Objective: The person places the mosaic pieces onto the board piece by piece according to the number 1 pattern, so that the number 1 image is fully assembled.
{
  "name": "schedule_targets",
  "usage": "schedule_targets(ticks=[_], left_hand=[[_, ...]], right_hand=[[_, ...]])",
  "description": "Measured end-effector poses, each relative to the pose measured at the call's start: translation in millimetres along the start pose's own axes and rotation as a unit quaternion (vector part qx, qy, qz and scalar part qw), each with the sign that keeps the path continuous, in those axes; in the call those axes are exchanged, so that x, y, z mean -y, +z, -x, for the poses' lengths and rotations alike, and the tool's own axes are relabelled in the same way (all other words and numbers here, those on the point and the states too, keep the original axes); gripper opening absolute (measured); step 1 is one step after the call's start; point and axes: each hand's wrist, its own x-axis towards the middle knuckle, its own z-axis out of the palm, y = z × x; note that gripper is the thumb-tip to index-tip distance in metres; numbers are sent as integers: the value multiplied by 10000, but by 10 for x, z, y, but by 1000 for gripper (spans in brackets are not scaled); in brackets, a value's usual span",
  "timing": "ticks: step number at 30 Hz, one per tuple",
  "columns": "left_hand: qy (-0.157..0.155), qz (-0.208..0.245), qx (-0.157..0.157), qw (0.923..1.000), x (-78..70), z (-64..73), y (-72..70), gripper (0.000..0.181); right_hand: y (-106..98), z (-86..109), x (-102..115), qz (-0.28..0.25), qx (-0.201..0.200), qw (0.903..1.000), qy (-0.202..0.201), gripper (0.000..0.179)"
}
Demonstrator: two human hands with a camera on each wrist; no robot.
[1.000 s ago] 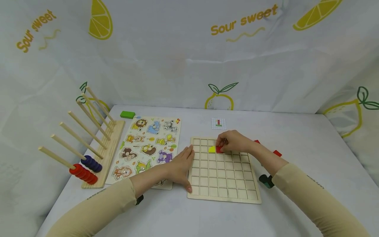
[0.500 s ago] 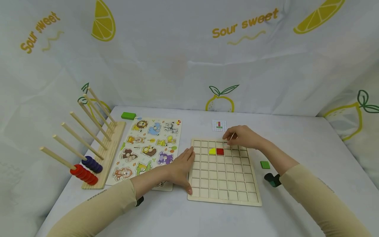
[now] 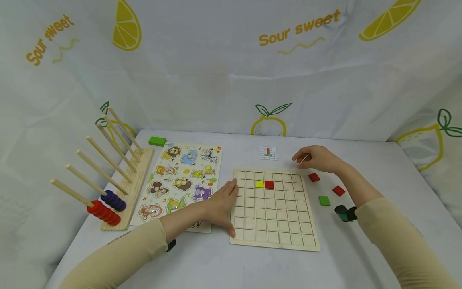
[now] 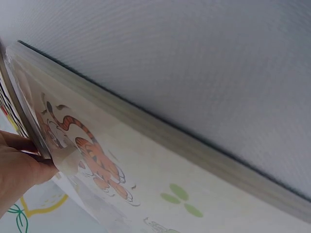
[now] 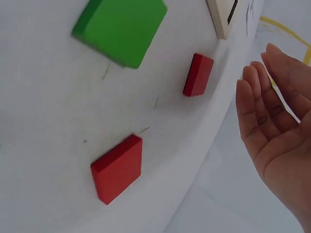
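A wooden grid board (image 3: 272,218) lies on the table, with a yellow piece (image 3: 260,184) and a red square tile (image 3: 268,184) side by side in its second row. My left hand (image 3: 219,204) rests against the board's left edge, fingers spread. Past the board's upper right corner hovers my right hand (image 3: 317,158), its fingers loosely bent and holding nothing, as the right wrist view also shows. Nearest to it is a loose red tile (image 5: 198,75). Another red tile (image 5: 118,170) and a green tile (image 5: 121,29) lie farther right and nearer me.
An animal puzzle board (image 3: 177,182) lies left of the grid, under my left forearm. Beyond it stands a wooden peg rack (image 3: 135,188) with red and purple rings. A green block (image 3: 157,141) sits behind, and a small pattern card (image 3: 268,153) lies above the grid.
My right hand has let go of the red tile in the grid, lifted off, and moved right past the board's corner. The left hand stays in place.
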Motion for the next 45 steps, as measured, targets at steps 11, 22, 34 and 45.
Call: schedule_targets(ticks=[11, 22, 34, 45], left_hand=[[19, 23, 8, 10000, 1, 8, -13, 140], [18, 53, 8, 10000, 18, -1, -3, 140], [55, 59, 13, 10000, 12, 6, -6, 140], [87, -45, 22, 9999, 8, 7, -21, 139]], right_hand=[[-128, 137, -362, -63, 287, 9990, 347, 34], [-143, 157, -443, -197, 787, 9943, 689, 34], [-67, 97, -514, -278, 1105, 9907, 750, 33], [-55, 92, -487, 131, 1026, 9926, 634, 27]])
